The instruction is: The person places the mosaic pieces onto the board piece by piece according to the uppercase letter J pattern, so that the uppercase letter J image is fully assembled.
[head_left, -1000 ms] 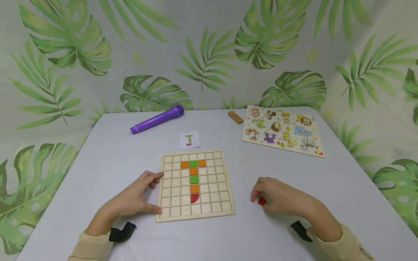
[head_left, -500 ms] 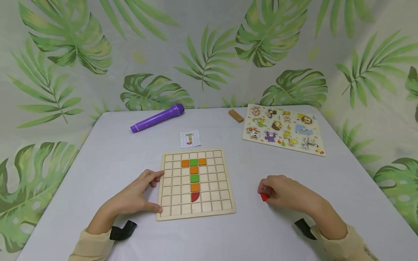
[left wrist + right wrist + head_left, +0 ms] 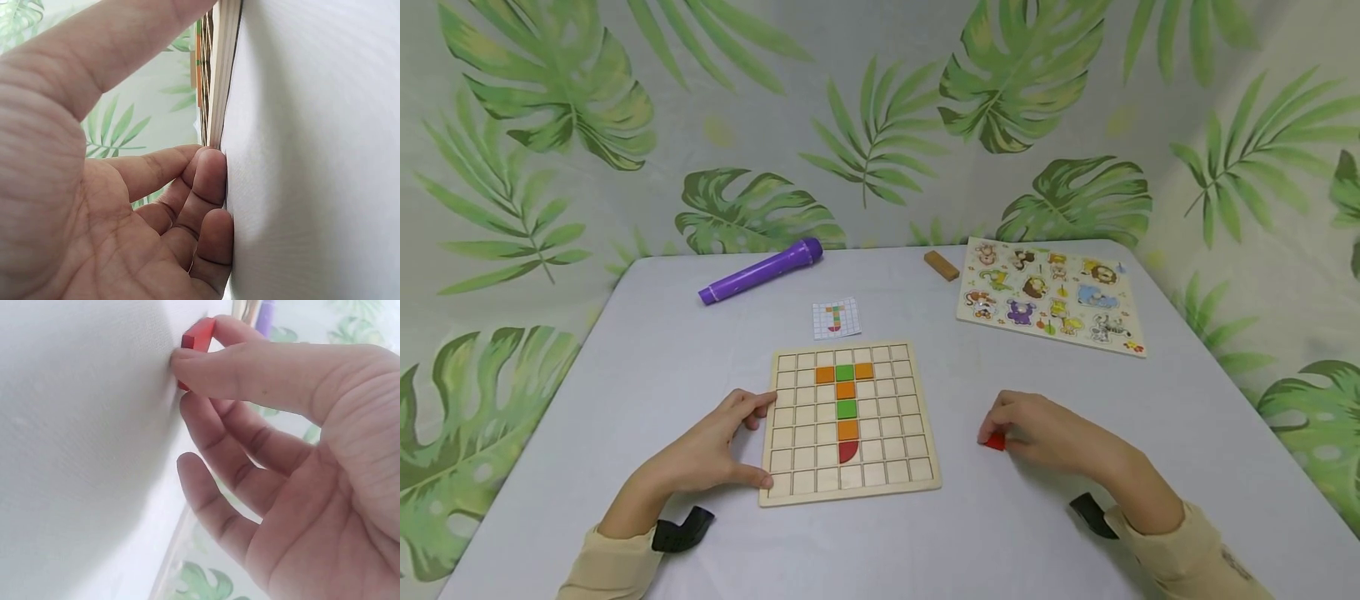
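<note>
In the head view a wooden grid board [image 3: 886, 475] lies flat, its cells bearing orange and green square tiles in a T shape, with a red quarter-round tile [image 3: 848, 452] below the stem. My left hand [image 3: 715, 446] is at the board's left edge, thumb by the near corner, index fingertip higher up; in the left wrist view its fingertips [image 3: 212, 172] meet the edge near the tabletop. Right of the board, my right hand [image 3: 1037, 429] pinches a small red tile [image 3: 199, 336] between thumb and index finger, close to the table. Its other fingers are loosely bent and partly spread.
Behind the board lies a small printed card [image 3: 850, 329] with a coloured grid pattern. Farther back are a purple toy microphone [image 3: 760, 273], a brown wooden block [image 3: 941, 266] and an animal puzzle board [image 3: 1051, 296] at the right. A leaf-print cloth [image 3: 880, 108] hangs behind the table.
My right hand, with the red tile between its fingers, shifts slightly right, then back left and a little farther from me. The left hand and the board stay in place.
</note>
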Motion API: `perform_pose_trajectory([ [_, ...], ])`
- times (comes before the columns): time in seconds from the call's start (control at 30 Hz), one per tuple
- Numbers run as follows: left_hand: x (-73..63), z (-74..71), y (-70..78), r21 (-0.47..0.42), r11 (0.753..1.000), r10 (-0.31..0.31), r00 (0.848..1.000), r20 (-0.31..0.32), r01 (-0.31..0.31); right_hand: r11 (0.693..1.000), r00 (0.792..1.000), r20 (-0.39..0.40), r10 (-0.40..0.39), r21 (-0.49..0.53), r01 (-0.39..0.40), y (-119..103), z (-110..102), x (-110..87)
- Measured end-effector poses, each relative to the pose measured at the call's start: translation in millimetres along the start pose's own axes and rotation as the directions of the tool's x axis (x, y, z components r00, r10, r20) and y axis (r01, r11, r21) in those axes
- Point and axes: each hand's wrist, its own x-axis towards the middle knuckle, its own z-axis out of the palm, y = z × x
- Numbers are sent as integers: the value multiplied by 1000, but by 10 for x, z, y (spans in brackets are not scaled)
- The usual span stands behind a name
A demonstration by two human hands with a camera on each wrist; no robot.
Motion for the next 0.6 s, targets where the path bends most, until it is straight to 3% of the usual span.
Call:
perform_pose_trajectory([
  [0.37, 9, -2, -25, -2, 1000, -6, 1000, 5, 6, 993, 994, -3, 110, 35, -109, 31, -27, -39],
  [0.6, 5, 1, -25, -4, 1000, -5, 1000, 5, 5, 998, 999, -2, 38, 43, -38, 40, -3, -13],
])
